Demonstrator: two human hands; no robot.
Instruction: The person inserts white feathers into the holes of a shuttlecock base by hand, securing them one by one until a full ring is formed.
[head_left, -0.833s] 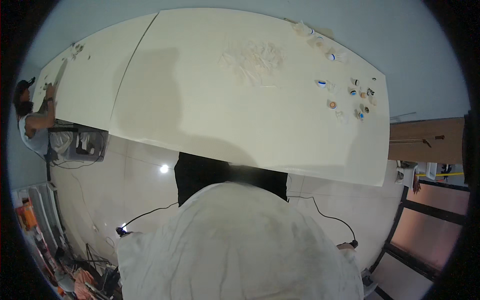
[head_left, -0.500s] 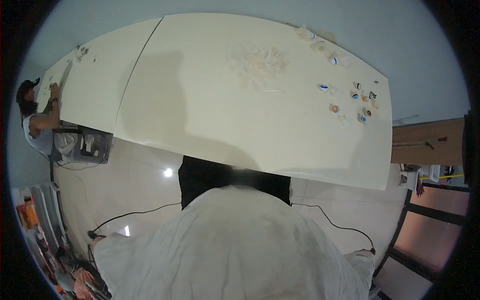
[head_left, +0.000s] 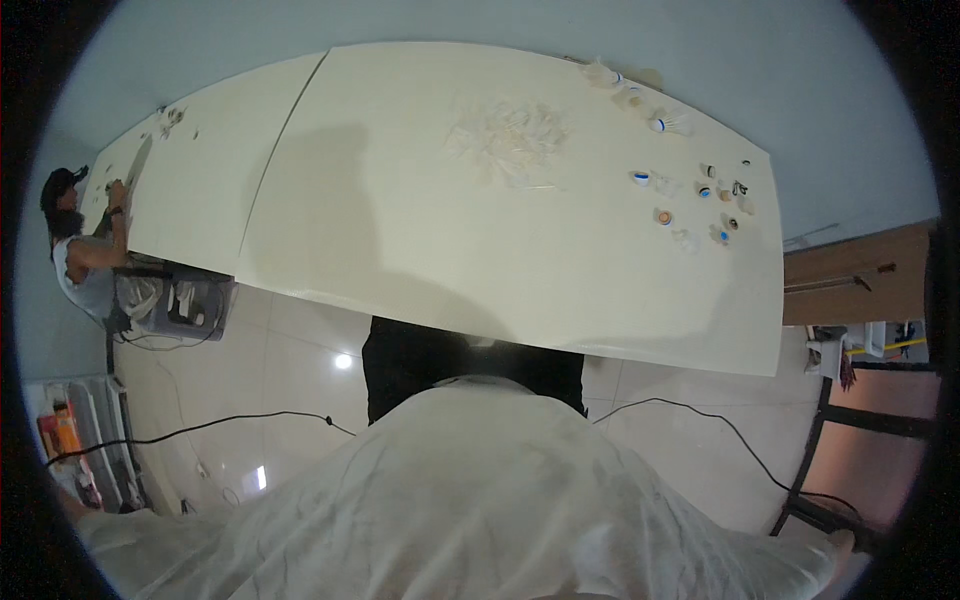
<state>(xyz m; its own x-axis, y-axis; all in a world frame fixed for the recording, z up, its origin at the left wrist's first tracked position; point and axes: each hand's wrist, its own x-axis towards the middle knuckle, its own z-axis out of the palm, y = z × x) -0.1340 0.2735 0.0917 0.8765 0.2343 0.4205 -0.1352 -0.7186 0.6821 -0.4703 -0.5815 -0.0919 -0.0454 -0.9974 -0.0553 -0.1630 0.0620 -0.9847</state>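
Observation:
Black cloth hangs at my front below the table edge, and a black cord runs out from each side of it. My left arm is stretched far out, and my left hand is at the dark rim with the left cord drawn out to it. A small knot shows on that cord. Out at the lower right, my right hand is where the right cord ends. Both hands appear closed on their cords, though the fingers are mostly lost in shadow. Neither hand touches the table.
A long white table stands before me, with a pile of pale feathers on it. At its right lie shuttlecocks and several small round caps. A person works at the far left, beside a grey bin.
Both my hands have moved outward and apart, and the cords are drawn out longer with them. My view has shifted slightly. The things on the table lie as before.

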